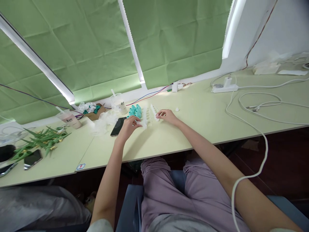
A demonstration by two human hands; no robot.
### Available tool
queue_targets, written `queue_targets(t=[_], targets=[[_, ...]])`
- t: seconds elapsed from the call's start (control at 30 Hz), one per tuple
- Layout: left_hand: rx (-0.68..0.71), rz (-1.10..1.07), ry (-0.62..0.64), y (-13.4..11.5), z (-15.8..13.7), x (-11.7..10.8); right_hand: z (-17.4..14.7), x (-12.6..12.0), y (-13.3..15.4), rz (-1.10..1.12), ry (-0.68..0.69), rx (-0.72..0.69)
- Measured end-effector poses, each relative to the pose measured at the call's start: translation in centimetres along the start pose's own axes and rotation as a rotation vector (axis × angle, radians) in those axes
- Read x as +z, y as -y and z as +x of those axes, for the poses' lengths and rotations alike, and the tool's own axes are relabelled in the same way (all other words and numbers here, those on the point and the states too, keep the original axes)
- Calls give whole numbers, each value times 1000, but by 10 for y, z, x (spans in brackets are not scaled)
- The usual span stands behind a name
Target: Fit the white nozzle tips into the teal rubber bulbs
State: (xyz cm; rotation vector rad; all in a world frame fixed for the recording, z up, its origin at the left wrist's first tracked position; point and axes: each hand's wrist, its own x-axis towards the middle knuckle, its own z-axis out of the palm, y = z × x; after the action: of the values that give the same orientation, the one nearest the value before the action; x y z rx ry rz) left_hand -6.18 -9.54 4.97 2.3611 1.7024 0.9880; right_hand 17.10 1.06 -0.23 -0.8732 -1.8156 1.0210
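My left hand [130, 126] is closed at the near end of a white, toothed plastic strip [145, 116], thumb and fingers against its left side. My right hand [167, 116] pinches the near end of a second white strip [153, 110], which angles away toward the wall. Pale small prongs [149, 119] show between the two strips. Just beyond my left fingers, several teal cup-shaped pieces [135, 110] stand in rows. A small white cone-shaped piece [177, 109] lies to the right of my right hand.
A black phone [118, 126] and crumpled clear plastic [104, 122] lie left of my left hand. Behind them are a cardboard box [96, 112] and drink cups [122, 106]. Green artificial leaves [45, 138] lie far left. A power strip [224, 88] and white cable [262, 133] are right.
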Motion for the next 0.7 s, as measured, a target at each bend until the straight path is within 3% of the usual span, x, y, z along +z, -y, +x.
queue_targets(t=[0.1, 0.27, 0.43, 0.5, 0.7], targets=[[-61, -226, -79, -8, 25, 14, 3, -2, -1, 103, -52, 19], [-80, -535, -186, -10, 68, 58, 8, -10, -6, 200, -150, 84], [-41, -450, -190, -3, 69, 70, 9, -14, -9, 180, -179, 105], [-20, -365, -208, 2, 62, 65, 8, -13, -9, 124, -127, 67], [-16, -157, -290, 17, 54, 52, -2, -3, -6, -277, 203, -122]])
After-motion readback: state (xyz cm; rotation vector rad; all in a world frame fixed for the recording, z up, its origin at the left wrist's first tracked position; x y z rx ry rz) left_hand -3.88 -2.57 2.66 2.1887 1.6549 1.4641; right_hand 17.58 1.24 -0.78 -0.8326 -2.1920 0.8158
